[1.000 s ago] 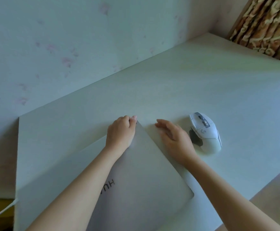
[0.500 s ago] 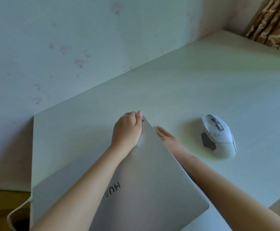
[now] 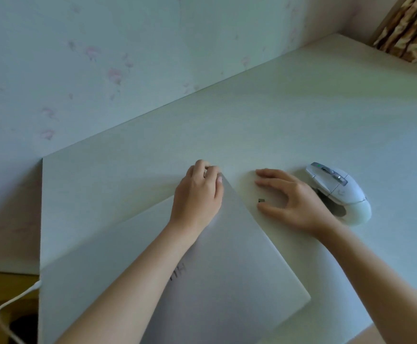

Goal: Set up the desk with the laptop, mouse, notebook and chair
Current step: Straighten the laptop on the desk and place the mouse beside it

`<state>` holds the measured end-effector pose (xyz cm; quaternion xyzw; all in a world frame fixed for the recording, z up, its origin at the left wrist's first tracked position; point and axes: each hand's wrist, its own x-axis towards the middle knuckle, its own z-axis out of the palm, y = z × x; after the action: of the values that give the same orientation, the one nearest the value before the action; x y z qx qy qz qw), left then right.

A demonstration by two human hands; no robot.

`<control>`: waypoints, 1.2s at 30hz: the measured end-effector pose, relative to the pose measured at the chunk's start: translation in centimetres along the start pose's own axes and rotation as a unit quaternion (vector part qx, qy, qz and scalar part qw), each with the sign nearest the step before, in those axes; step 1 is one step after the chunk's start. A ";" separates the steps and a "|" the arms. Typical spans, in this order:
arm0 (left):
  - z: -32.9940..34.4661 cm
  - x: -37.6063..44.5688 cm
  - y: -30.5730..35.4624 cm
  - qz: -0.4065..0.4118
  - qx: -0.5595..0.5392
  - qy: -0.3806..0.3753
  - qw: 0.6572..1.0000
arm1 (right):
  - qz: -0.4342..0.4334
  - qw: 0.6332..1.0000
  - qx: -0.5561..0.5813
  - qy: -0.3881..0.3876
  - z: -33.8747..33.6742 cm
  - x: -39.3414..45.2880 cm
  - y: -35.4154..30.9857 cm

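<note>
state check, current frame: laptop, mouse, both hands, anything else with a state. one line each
laptop: lid closed, flat on the desk, set at an angle to its edges.
mouse: upright on the desk, green light lit near its front, not held.
left hand: on the laptop's far corner, fingers curled at the edge.
right hand: open, spread on the desk between laptop and mouse.
small dark item: lying on the desk by the right thumb; unidentifiable.

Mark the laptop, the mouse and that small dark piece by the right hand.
laptop (image 3: 239, 264), head view, bare part of its closed lid
mouse (image 3: 343, 192), head view, top of its white shell
small dark piece (image 3: 261, 200), head view, its middle, on the desk
</note>
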<state>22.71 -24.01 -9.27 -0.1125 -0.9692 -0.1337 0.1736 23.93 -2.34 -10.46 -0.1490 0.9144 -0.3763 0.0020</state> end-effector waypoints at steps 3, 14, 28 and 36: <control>0.3 -0.5 -0.3 0.042 -0.009 -0.020 0.999 | 0.003 0.998 -0.050 0.025 0.3 -0.8 -0.1; -0.8 -1.9 -1.1 0.115 0.029 -0.204 0.972 | 0.025 0.991 0.077 0.102 1.5 -0.5 -1.8; -1.2 -2.3 -1.4 0.092 -0.015 -0.198 0.976 | 0.182 0.918 0.352 0.024 0.9 1.5 -2.8; -1.4 -2.2 -1.3 0.056 -0.036 -0.163 0.984 | 0.167 0.946 0.278 -0.027 0.9 4.4 -3.2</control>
<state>24.80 -26.04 -9.12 -0.1927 -0.9713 -0.1384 0.0163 20.71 -6.29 -8.41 0.0024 0.7849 -0.6057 0.1306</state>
